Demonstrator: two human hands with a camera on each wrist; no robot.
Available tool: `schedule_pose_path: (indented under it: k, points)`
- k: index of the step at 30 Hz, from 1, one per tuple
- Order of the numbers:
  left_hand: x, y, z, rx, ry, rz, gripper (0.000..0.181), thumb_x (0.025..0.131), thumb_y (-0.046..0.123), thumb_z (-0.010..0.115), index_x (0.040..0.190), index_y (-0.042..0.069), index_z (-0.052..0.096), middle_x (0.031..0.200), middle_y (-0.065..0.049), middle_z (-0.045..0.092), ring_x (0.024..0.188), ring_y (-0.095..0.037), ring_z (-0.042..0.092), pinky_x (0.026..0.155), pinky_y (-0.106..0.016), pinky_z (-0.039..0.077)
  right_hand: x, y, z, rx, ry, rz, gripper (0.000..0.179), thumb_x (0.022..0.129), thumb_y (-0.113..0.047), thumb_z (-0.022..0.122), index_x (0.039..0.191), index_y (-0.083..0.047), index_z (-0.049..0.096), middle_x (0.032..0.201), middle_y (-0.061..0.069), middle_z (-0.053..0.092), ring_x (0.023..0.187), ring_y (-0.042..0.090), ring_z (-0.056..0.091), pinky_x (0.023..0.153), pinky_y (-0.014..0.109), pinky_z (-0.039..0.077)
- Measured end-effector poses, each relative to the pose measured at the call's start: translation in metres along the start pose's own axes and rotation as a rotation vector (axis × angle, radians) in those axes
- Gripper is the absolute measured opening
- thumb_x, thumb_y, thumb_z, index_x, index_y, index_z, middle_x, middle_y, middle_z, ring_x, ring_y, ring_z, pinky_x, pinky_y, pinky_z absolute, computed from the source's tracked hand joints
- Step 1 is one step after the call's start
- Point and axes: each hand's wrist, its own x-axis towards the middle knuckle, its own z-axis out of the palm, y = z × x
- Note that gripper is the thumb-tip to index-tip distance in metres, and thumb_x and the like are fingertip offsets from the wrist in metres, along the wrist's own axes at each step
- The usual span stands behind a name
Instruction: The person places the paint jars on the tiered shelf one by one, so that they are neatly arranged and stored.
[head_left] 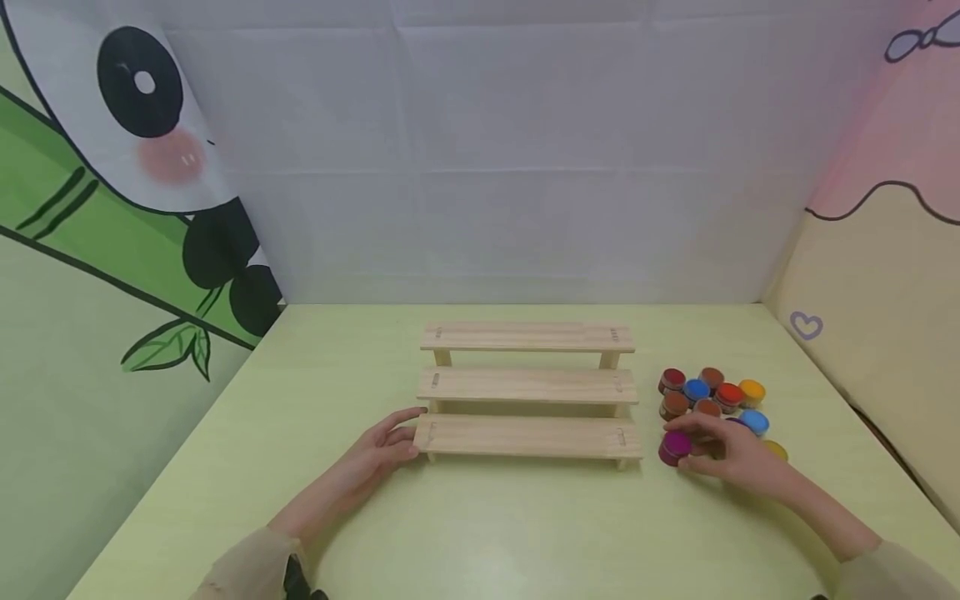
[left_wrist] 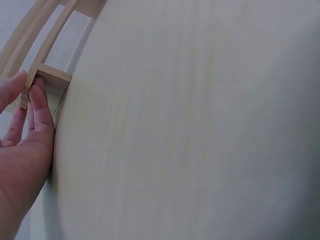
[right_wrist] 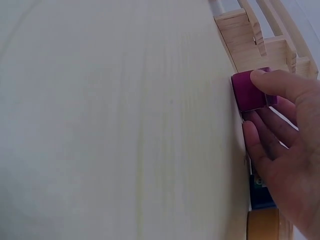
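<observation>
A three-tier wooden shelf stands on the table, its steps rising toward the back. My left hand grips the left end of its lowest board, thumb on one face and fingers on the other. My right hand holds a small purple paint jar between thumb and fingers, to the right of the shelf. In the right wrist view the thumb lies on the jar's side, close to the tabletop. Behind and under that hand, several other paint jars are partly hidden.
Grouped at the right are jars in dark red, blue, red, orange, light blue and brown. A pale wall closes the table's back edge, with printed panels on both sides.
</observation>
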Motion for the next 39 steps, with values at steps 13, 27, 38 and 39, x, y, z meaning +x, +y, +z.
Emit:
schedule_pose_path:
  k: [13,27,38,39]
  points:
    - [0.001,-0.001,0.000,-0.011,-0.012,0.004,0.068,0.098,0.014,0.060,0.156,0.012,0.024,0.147,-0.010,0.050,0.121,-0.007,0.058,0.100,-0.020,0.044,0.004,-0.012,-0.007,-0.047,0.045,0.012,0.033,0.089,-0.016,0.074,0.120,-0.011,0.064,0.109,0.004,0.071,0.095,-0.004,0.063,0.075,0.019,0.055]
    - [-0.001,0.000,0.001,-0.009,0.002,0.017,0.069,0.097,0.013,0.060,0.155,0.010,0.024,0.141,-0.007,0.055,0.119,-0.006,0.058,0.099,-0.019,0.045,0.026,-0.038,-0.036,-0.048,0.133,-0.016,0.032,0.091,-0.012,0.071,0.122,-0.012,0.063,0.106,0.006,0.070,0.087,0.003,0.068,0.073,0.021,0.057]
    - [-0.002,0.001,0.002,0.003,0.019,0.012,0.070,0.097,0.015,0.061,0.156,0.011,0.024,0.145,-0.014,0.051,0.119,-0.007,0.059,0.099,-0.019,0.045,0.051,-0.055,-0.034,0.019,0.149,0.029,0.038,0.094,-0.018,0.067,0.131,-0.014,0.058,0.113,-0.003,0.066,0.087,0.014,0.070,0.064,0.025,0.054]
    - [-0.002,0.001,0.002,0.005,0.019,0.012,0.070,0.097,0.015,0.061,0.156,0.011,0.024,0.146,-0.014,0.051,0.119,-0.007,0.059,0.099,-0.019,0.045,0.053,-0.057,-0.033,0.037,0.150,0.028,0.038,0.094,-0.018,0.068,0.131,-0.014,0.058,0.113,-0.006,0.066,0.086,0.015,0.070,0.062,0.026,0.053]
